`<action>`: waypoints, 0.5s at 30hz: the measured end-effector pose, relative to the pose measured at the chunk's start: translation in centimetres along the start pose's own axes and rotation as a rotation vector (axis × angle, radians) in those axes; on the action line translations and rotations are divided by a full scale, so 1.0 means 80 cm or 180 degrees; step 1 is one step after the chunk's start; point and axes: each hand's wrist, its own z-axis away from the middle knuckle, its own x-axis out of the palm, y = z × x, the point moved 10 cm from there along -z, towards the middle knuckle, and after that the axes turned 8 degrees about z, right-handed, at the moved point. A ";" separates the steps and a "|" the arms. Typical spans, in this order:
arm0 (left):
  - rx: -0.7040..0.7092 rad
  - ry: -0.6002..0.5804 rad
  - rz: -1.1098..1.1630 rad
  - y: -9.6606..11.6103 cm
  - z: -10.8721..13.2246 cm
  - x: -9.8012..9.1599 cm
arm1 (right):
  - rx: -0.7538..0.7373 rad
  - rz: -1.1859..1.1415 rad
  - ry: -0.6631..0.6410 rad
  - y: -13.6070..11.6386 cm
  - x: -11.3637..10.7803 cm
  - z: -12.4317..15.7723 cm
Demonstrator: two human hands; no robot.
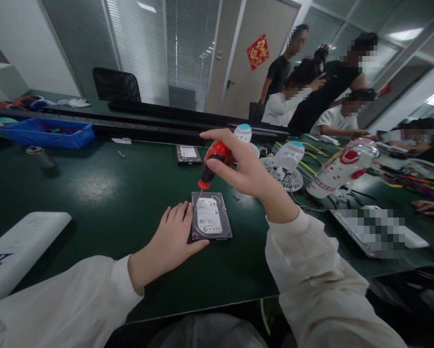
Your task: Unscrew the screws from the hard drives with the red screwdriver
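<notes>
A silver-and-black hard drive (214, 220) with a white label lies flat on the green table in front of me. My left hand (171, 237) rests against it, its fingers along the left edge and its thumb by the near edge, gripping that corner. Above the drive, my right hand (238, 166) is closed round a red and black screwdriver (212, 166). The screwdriver leans slightly, its shaft pointing down to the drive's far left corner; whether the tip sits in a screw is too small to tell. Several tiny dark pieces (236, 197) lie just right of the drive.
Another hard drive (188, 153) lies farther back. White fans (288, 157) and a white-and-red bottle (338, 169) stand on the right among cables. To the left are a blue basket (53, 133), a dark cylinder (39, 157) and a white case (24, 246). Other people work at the back right.
</notes>
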 end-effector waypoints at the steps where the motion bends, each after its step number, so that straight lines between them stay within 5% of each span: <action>1: 0.0000 0.0029 0.0008 0.000 0.000 -0.001 | 0.0062 0.0131 0.0020 0.002 0.000 0.000; 10: 0.0035 0.0060 -0.0025 -0.001 0.000 0.001 | -0.0145 -0.0184 -0.0084 -0.005 0.002 0.000; 15: 0.0021 0.0122 -0.0021 -0.001 0.000 0.000 | 0.0058 0.0356 -0.0043 0.002 0.001 0.000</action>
